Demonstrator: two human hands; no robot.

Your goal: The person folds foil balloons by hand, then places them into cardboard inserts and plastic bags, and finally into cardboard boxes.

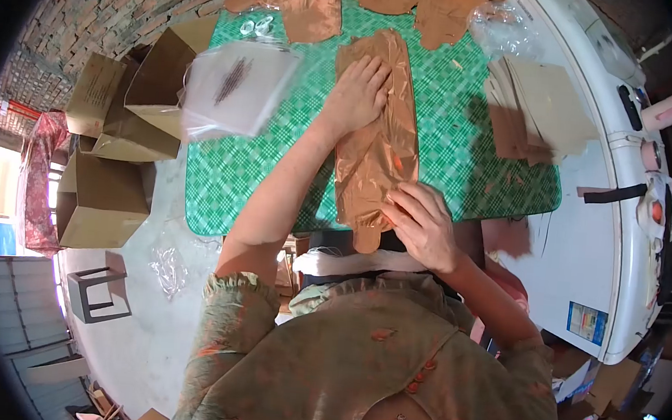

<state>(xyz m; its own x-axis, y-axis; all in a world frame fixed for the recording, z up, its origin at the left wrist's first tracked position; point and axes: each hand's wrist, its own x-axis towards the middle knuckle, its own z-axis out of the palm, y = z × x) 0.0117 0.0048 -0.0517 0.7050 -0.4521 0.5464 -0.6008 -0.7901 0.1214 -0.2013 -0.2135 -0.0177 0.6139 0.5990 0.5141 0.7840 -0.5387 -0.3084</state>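
Observation:
A shiny copper-brown foil-like piece [372, 154] lies lengthwise on the green checked tablecloth [450, 164], its narrow near end reaching over the table's front edge. My left hand [359, 93] rests flat on its upper part, fingers stretched out. Lower down, at the right side of its near end, my right hand [420, 223] has its fingers bent together on the material, pinching the edge. More copper-brown pieces [312, 7] lie along the table's far edge.
Clear plastic sleeves [239, 88] lie at the table's left and cardboard sheets [545, 108] at its right. A crumpled clear bag [508, 30] is at the back right. Open cardboard boxes [108, 200] stand left of the table; a white appliance [579, 229] stands at the right.

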